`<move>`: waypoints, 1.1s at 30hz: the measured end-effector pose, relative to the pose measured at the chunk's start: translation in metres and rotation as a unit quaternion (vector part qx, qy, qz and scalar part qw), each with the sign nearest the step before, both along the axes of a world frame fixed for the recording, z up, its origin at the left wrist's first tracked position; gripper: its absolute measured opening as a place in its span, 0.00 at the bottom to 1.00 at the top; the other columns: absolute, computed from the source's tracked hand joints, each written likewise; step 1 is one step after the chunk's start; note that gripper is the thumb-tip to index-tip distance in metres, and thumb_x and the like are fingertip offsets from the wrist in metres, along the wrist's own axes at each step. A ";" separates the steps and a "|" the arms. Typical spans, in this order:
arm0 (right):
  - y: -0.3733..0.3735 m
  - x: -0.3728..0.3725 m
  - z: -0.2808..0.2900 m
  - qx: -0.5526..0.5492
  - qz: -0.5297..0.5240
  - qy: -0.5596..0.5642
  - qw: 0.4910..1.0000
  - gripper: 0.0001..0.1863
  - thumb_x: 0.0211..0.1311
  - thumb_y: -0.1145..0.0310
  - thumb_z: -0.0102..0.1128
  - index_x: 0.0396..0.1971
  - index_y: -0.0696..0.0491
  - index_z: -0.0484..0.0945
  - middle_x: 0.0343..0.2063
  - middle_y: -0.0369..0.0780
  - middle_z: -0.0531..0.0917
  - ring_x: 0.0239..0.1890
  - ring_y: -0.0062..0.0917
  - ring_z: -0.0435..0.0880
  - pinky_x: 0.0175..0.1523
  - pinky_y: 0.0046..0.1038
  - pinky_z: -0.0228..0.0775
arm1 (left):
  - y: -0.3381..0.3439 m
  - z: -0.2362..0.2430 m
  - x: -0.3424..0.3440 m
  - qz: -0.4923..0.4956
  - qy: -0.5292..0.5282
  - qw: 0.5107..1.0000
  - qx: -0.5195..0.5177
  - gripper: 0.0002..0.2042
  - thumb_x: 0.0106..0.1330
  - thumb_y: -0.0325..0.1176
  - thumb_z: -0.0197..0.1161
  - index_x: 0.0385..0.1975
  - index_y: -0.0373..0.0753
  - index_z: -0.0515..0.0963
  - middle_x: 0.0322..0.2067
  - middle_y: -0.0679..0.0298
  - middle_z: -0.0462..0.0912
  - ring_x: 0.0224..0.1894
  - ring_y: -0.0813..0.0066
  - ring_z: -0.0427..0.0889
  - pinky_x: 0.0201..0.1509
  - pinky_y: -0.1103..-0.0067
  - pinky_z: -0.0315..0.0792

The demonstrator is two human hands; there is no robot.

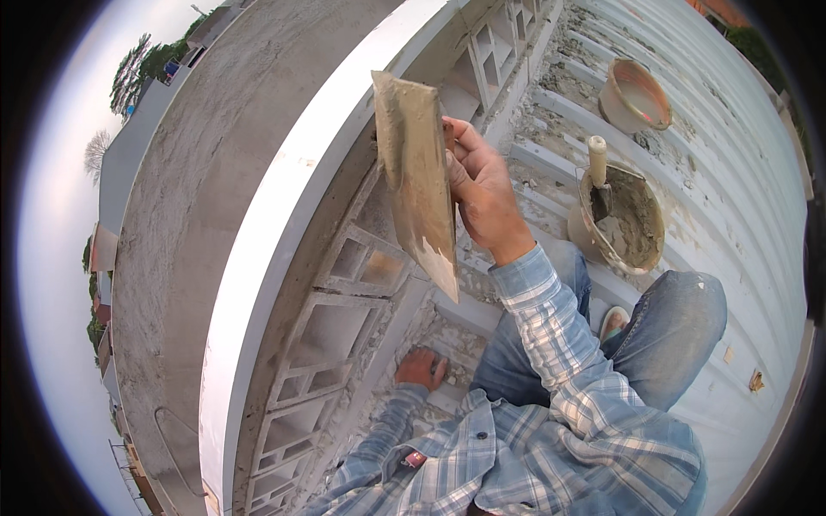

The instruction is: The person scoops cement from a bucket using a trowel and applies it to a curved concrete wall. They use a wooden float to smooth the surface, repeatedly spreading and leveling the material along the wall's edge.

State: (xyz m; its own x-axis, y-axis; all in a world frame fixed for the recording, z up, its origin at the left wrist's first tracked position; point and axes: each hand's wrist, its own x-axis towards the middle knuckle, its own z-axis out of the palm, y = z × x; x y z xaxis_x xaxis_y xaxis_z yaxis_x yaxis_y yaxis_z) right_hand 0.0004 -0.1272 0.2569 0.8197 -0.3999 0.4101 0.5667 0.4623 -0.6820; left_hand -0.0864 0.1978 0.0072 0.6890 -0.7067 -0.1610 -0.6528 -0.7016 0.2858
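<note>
My right hand (479,185) is raised and grips a flat plastering trowel (417,176) smeared with grey mortar, its blade held edge-up beside the wall of hollow vent blocks (348,284). My left hand (422,368) rests low on the mortar-strewn floor at the foot of that wall, fingers curled; whether it holds anything cannot be seen. A bucket of grey mortar (621,219) stands to the right of my knee with a small trowel's pale handle (597,159) sticking up from it.
A white ledge (284,215) tops the block wall, with a broad concrete surface (206,172) beyond it. A second bucket (635,95) sits farther back on the ribbed white roof sheeting (740,189). My bent knees in jeans (671,327) fill the lower right.
</note>
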 end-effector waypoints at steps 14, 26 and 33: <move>-0.067 0.072 0.079 0.016 -0.078 -0.064 0.995 0.19 0.73 0.66 0.54 0.57 0.61 0.75 0.49 0.44 0.82 0.55 0.31 0.78 0.62 0.33 0.69 | 0.004 -0.001 -0.001 0.002 0.006 1.000 -0.020 0.15 0.67 0.46 0.61 0.32 0.38 0.77 0.33 0.54 0.80 0.42 0.54 0.80 0.49 0.62 0.73; -0.093 0.061 -0.009 -0.175 -0.185 0.008 0.967 0.22 0.72 0.65 0.61 0.61 0.57 0.69 0.46 0.41 0.85 0.49 0.22 0.81 0.55 0.24 0.72 | -0.005 -0.002 0.001 -0.006 0.025 1.000 0.000 0.15 0.66 0.47 0.62 0.33 0.39 0.79 0.38 0.54 0.82 0.45 0.54 0.81 0.52 0.63 0.73; -0.001 0.003 -0.003 -0.300 -0.064 -0.001 0.952 0.25 0.70 0.62 0.63 0.60 0.57 0.69 0.51 0.42 0.82 0.55 0.25 0.80 0.61 0.27 0.70 | 0.005 0.003 -0.001 0.021 0.033 0.999 -0.003 0.16 0.66 0.47 0.62 0.33 0.39 0.78 0.36 0.54 0.81 0.43 0.54 0.80 0.51 0.63 0.73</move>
State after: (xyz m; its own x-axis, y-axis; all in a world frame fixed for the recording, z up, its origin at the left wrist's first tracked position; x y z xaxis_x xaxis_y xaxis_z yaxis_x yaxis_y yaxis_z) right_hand 0.0033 -0.1277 0.2540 0.7786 -0.1903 0.5980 0.5941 -0.0830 -0.8001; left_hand -0.0877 0.2031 0.0105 0.7053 -0.6790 -0.2036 -0.6028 -0.7257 0.3317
